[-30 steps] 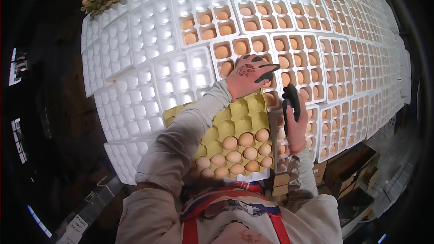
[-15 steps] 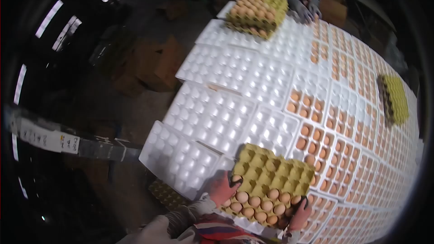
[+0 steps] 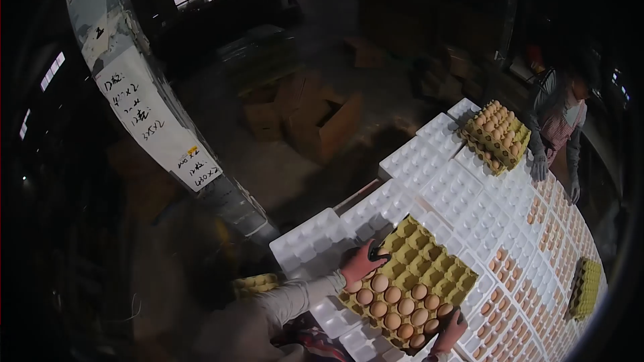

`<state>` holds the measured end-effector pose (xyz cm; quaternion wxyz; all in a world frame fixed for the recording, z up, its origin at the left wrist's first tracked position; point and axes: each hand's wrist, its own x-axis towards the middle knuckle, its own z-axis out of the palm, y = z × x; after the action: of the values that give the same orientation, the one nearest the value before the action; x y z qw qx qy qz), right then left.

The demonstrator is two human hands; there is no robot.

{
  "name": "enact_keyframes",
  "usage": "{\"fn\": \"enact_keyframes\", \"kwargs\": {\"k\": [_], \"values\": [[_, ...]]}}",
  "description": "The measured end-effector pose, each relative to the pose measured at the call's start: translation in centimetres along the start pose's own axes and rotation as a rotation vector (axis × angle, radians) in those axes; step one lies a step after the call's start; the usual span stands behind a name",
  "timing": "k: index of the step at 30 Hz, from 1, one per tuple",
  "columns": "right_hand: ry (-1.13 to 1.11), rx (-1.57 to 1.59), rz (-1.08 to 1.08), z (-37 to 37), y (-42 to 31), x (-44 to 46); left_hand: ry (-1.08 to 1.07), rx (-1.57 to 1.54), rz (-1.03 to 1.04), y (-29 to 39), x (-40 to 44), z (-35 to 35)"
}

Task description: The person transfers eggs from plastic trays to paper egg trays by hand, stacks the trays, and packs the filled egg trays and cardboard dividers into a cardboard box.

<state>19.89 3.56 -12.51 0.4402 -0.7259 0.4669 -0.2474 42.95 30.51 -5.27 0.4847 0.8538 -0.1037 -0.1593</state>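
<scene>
A yellow pulp egg tray (image 3: 429, 255) lies tilted over the white trays near my body, its near half filled with several brown eggs (image 3: 406, 306) and its far cups bare. My left hand (image 3: 364, 261), in a pink glove with dark fingertips, grips the tray's left edge. On its right edge, near the bottom corner, my right hand (image 3: 451, 332) is closed. White plastic trays (image 3: 436, 184) spread beneath and beyond it, and those toward the right hold brown eggs (image 3: 504, 268).
A stack of filled egg trays (image 3: 496, 135) stands at the far end, with a co-worker (image 3: 560, 121) beside it. Another yellow stack (image 3: 585, 288) sits at the right. At left rises a post with handwritten paper (image 3: 157, 117); cardboard boxes (image 3: 322, 121) lie on the floor beyond.
Both my hands have taken hold of the yellow tray by its sides. The view has swung left, bringing the post, the floor boxes and the co-worker into sight.
</scene>
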Motion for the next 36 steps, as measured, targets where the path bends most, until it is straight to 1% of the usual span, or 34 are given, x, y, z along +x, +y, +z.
{"fn": "enact_keyframes", "kwargs": {"k": [1,3,4,5,6,7,8,9,10,11,12,14,15,17,18,20,21,22,24,25,26,28,29,30,31,32,33,34,35,36], "values": [[-0.034,0.03,0.031,1.6,-2.8,-0.5,-0.042,0.042,-0.019,-0.9,1.1,-0.2],[-0.141,-0.087,-0.013,3.4,-2.6,1.4,-0.148,0.132,-0.059,-3.1,3.6,0.6],[-0.187,-0.162,-0.009,3.5,-3.4,0.7,-0.229,0.007,-0.06,-5.4,4.7,1.5],[-0.112,-0.171,-0.11,3.6,-3.8,0.2,-0.137,0.332,0.113,-11.1,6.9,4.2],[-0.103,-0.257,-0.136,2.9,-6.0,-0.4,-0.37,0.555,-0.018,-3.1,5.3,-0.1],[0.044,-0.47,-0.427,2.3,-8.2,-1.0,-0.344,0.674,0.019,0.0,4.3,-1.3],[-0.116,-0.522,-0.653,1.0,-10.1,-0.2,-0.051,0.819,0.347,-0.9,3.6,-0.6],[-0.241,-0.568,-0.769,0.5,-10.9,0.4,0.112,0.782,0.544,1.0,3.1,-0.5],[-0.444,-0.705,-0.713,0.1,-10.2,0.9,0.061,0.662,0.606,2.0,3.1,0.5],[-0.427,-0.8,-0.795,0.2,-8.3,1.0,-0.092,0.541,0.683,3.3,3.1,1.4],[-0.536,-0.839,-0.645,0.1,-9.7,1.3,-0.215,0.42,0.75,4.2,3.1,2.6],[-0.558,-0.803,-0.825,-0.2,-9.2,2.7,-0.343,0.467,0.894,5.0,3.0,6.4],[-0.546,-0.577,-0.646,-1.0,-9.0,2.3,-0.386,0.502,0.973,5.4,3.1,7.5],[-0.5,-0.112,-0.303,-2.6,-8.8,1.2,-0.495,0.667,1.04,5.9,2.8,9.8],[-0.457,0.281,-0.061,-3.4,-8.1,0.8,-0.528,0.779,1.061,5.7,2.8,10.6],[-0.448,0.849,0.13,-5.1,-7.4,0.3,-0.603,0.916,0.989,5.9,2.8,10.6],[-0.528,0.844,0.136,-5.8,-7.2,0.2,-0.64,0.985,0.956,6.1,2.9,10.5],[-0.621,0.509,0.171,-6.1,-7.6,0.1,-0.629,0.983,0.975,5.9,3.2,10.1],[-0.751,-0.216,-0.173,-4.1,-10.0,-0.9,-0.63,0.995,1.01,5.0,3.1,8.7],[-0.608,-0.614,-0.582,-2.8,-9.3,-2.0,-0.663,0.969,0.976,4.5,3.3,8.8],[-0.644,-0.843,-0.714,-1.8,-8.9,-2.5,-0.683,0.975,1.027,4.3,3.6,9.0],[-0.616,-0.699,-0.713,-2.4,-8.6,-2.2,-0.702,0.973,1.145,4.5,4.5,9.6],[-0.604,-0.444,-0.519,-3.3,-8.6,-2.4,-0.608,0.845,1.183,5.3,4.3,8.5],[-0.587,-0.193,-0.321,-4.2,-8.8,-2.3,-0.623,0.429,0.898,5.3,4.0,7.6],[-0.593,0.144,-0.126,-4.8,-9.0,-1.8,-0.61,0.025,0.598,5.1,3.8,6.5],[-0.615,0.366,0.07,-5.4,-10.7,-1.4,-0.575,-0.365,0.283,4.8,3.7,5.5],[-0.705,0.452,0.132,-5.0,-11.0,-0.4,-0.587,-0.785,-0.037,4.5,4.1,4.6],[-0.794,0.537,0.192,-4.4,-11.0,1.0,-0.571,-0.841,-0.084,4.1,4.0,4.4],[-0.746,0.304,-0.156,-1.9,-10.8,2.0,-0.638,-0.755,-0.121,2.7,4.4,4.2],[-0.678,-0.096,-0.402,-0.3,-11.7,2.4,-0.586,-0.534,-0.032,2.9,3.8,4.5]]}}
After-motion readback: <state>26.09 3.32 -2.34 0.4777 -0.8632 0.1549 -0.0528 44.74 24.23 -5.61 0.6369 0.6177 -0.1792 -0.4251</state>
